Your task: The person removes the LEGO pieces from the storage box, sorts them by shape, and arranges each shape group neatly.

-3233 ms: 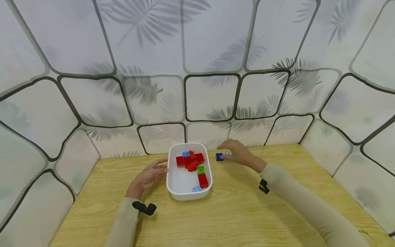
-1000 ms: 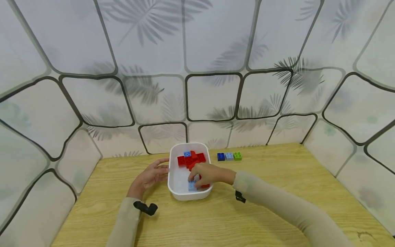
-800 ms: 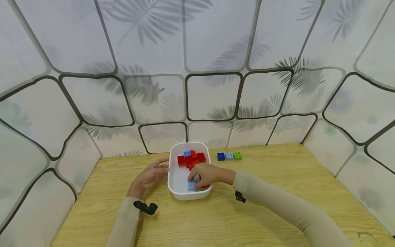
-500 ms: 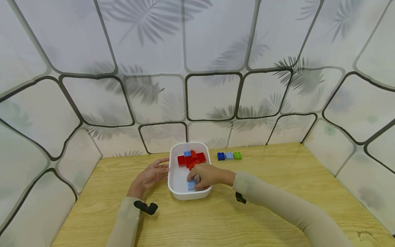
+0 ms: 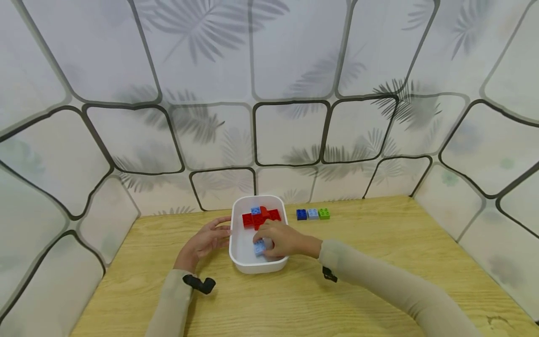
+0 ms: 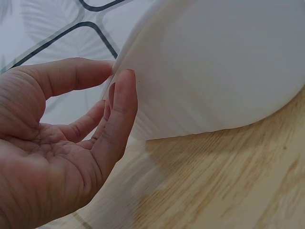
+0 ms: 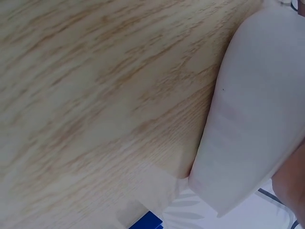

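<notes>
In the head view my right hand (image 5: 286,239) reaches into a white plastic box (image 5: 258,269). Its thumb and fingers pinch a light blue toy building brick (image 5: 258,248), which sits at a slant near the box's front end. My left hand (image 5: 204,241) is at the box's left side, and the left wrist view shows its loosely bent fingers (image 6: 125,102) touching the outer wall. Red bricks (image 5: 248,220) and a blue brick (image 5: 255,210) lie at the far end of the box. My right hand covers the box's right front part.
Right of the box a dark blue brick (image 5: 301,214), a light blue brick (image 5: 313,214) and a green brick (image 5: 324,214) stand in a row on the wooden table (image 5: 358,281). Patterned cloth (image 5: 290,135) hangs behind and at both sides.
My right hand has gone from the row into the box and taken hold of the light blue brick, which has shifted and turned. The green brick at the row's end has come into view.
</notes>
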{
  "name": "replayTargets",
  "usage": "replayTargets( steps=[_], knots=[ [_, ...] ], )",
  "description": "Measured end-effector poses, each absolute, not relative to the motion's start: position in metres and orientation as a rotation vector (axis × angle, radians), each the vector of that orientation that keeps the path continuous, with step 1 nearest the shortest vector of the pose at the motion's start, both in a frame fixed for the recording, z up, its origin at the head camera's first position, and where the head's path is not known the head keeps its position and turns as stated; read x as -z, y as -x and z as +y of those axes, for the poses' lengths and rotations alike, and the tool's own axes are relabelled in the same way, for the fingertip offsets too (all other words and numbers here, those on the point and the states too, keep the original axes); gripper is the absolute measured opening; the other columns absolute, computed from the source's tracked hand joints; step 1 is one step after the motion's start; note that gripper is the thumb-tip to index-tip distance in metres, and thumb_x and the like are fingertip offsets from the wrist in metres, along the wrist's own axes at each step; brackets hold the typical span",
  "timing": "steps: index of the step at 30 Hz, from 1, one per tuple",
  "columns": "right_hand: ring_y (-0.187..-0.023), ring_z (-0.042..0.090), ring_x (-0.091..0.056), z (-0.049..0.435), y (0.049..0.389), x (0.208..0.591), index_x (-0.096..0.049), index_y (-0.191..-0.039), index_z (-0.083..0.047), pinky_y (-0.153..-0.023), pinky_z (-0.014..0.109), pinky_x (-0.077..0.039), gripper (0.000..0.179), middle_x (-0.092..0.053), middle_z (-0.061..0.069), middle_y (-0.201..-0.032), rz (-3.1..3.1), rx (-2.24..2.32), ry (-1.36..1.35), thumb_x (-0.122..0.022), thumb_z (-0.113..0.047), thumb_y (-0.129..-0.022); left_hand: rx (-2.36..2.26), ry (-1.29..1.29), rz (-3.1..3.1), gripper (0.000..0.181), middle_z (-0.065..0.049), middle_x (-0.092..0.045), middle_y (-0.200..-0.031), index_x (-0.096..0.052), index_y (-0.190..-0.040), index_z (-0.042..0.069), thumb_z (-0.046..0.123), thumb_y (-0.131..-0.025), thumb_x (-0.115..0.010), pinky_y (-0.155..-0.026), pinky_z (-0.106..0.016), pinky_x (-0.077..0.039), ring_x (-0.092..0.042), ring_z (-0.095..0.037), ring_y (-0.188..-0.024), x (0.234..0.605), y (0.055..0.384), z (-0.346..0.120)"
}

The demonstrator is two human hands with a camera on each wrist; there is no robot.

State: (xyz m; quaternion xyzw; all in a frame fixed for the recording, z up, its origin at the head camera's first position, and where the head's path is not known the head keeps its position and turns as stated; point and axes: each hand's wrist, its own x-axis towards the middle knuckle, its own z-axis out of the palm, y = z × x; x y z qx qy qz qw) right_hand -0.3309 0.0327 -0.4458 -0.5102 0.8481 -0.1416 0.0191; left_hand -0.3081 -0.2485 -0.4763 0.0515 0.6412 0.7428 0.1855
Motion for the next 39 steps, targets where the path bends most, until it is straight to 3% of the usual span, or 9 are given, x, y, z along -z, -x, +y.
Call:
replayTargets(
  steps=[17,33,39],
  knots=[
    [-0.109,0.018,-0.053,0.041,0.329,0.442,-0.073,-0.116,-0.016,-0.099,0.036,-0.047,0.031,-0.072,-0.002,-0.114,2.836,0.52,1.767,-0.08,-0.025,-0.087,-2.085,-0.145,1.813,0.065,-0.003,-0.063,-0.121,-0.024,-0.158,0.0,0.002,-0.101,-0.057,-0.091,-0.03,-0.06,-0.068,-0.011,-0.103,0.478,0.309,-0.249],
    [-0.099,0.021,-0.055,0.084,0.356,0.431,-0.073,-0.11,-0.012,-0.085,0.041,-0.045,0.032,-0.073,0.001,-0.108,3.055,0.79,1.835,-0.085,-0.013,-0.081,-2.1,-0.149,1.808,0.066,-0.004,-0.063,-0.12,-0.026,-0.157,0.0,0.003,-0.1,-0.06,-0.09,-0.03,-0.06,-0.068,-0.012,-0.103,0.478,0.308,-0.248],
    [-0.099,0.024,-0.057,0.111,0.364,0.432,-0.074,-0.11,-0.012,-0.083,0.045,-0.048,0.032,-0.073,0.004,-0.108,3.17,0.787,1.72,-0.085,-0.012,-0.08,-2.089,-0.157,1.819,0.067,-0.004,-0.062,-0.121,-0.024,-0.158,0.0,0.004,-0.101,-0.06,-0.091,-0.03,-0.06,-0.067,-0.011,-0.104,0.477,0.308,-0.248]
  ],
)
